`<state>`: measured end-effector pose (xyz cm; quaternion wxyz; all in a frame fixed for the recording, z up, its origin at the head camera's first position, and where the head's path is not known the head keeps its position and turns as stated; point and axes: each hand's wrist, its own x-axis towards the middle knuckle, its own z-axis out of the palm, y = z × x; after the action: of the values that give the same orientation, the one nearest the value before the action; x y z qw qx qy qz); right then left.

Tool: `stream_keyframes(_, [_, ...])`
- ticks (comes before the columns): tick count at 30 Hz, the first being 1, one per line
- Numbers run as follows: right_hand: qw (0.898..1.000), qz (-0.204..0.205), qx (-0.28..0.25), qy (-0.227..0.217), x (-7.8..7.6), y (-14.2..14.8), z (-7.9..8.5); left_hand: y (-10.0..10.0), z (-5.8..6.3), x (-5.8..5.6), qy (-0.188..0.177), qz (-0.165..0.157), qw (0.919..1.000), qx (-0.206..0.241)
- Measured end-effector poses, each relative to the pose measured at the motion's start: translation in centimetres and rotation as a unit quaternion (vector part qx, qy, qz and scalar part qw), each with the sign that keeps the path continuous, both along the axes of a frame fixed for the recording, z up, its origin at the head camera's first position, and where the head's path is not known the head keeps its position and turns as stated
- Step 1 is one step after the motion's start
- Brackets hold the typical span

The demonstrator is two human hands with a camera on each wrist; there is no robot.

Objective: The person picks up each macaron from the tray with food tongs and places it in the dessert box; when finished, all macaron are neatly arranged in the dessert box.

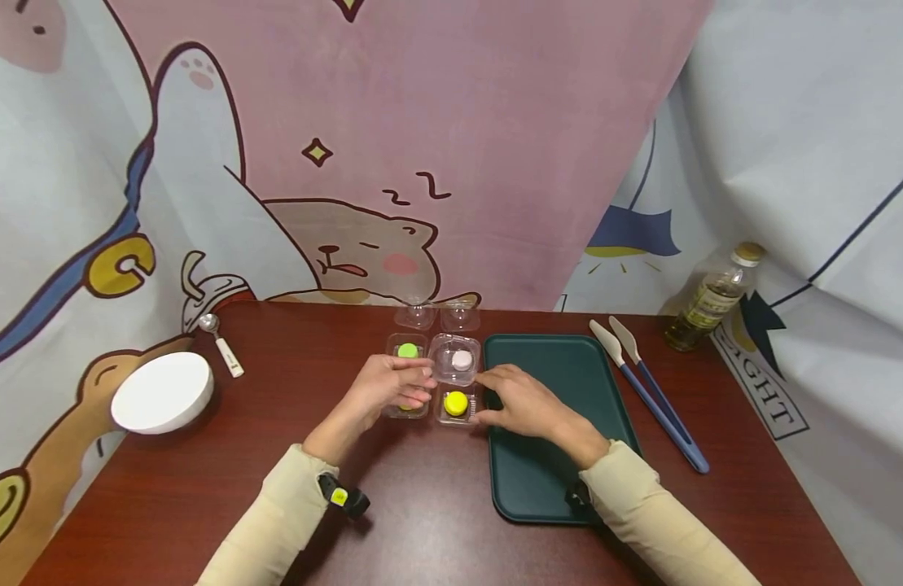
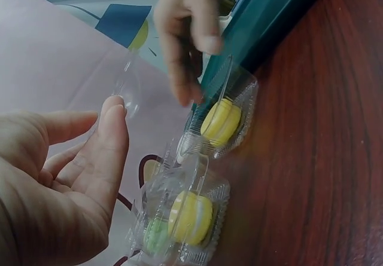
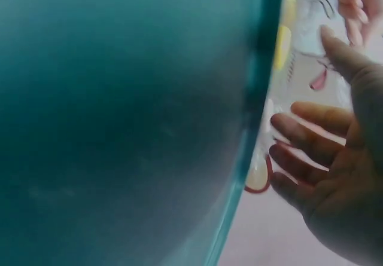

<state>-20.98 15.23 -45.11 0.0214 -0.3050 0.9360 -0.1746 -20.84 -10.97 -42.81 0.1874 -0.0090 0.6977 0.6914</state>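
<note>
Several clear plastic boxes with hinged lids stand grouped mid-table, each holding a macaron. A green macaron (image 1: 408,350) sits back left and a pale one (image 1: 462,360) back right. In front are a yellow macaron (image 1: 456,403) on the right and another yellow macaron (image 2: 191,217) on the left, mostly hidden by my hand in the head view. My left hand (image 1: 392,384) hovers over the left boxes, fingers extended beside a raised clear lid (image 1: 451,346). My right hand (image 1: 528,400) reaches over the tray's left edge, loosely spread fingers at the front right box's side.
A dark green tray (image 1: 554,488) lies under my right forearm. Blue-handled tongs (image 1: 652,399) and an oil bottle (image 1: 711,305) are on the right. On the left are a white bowl (image 1: 164,393) and a small scoop (image 1: 222,346). A printed curtain (image 1: 495,163) hangs behind the table.
</note>
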Motion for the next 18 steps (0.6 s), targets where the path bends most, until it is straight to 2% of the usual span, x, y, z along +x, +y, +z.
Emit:
stream_keyframes(4, [0.998,-0.005,-0.065,-0.01,-0.3,0.5,0.9,0.2,0.0,0.0,0.011,0.002,0.9999,-0.008])
stream_keyframes(9, [0.988,-0.022,-0.152,-0.007,-0.5,0.5,1.6,0.8,0.1,0.2,0.033,-0.01,0.9991,-0.024])
stream_keyframes(14, [0.979,-0.065,-0.192,0.007,-0.3,0.0,1.7,1.6,-0.1,0.5,0.067,-0.021,0.9962,-0.051])
stream_keyframes(18, [0.974,-0.093,-0.202,0.054,-0.3,-0.2,1.7,1.9,-0.1,0.7,0.1,-0.027,0.9916,-0.077])
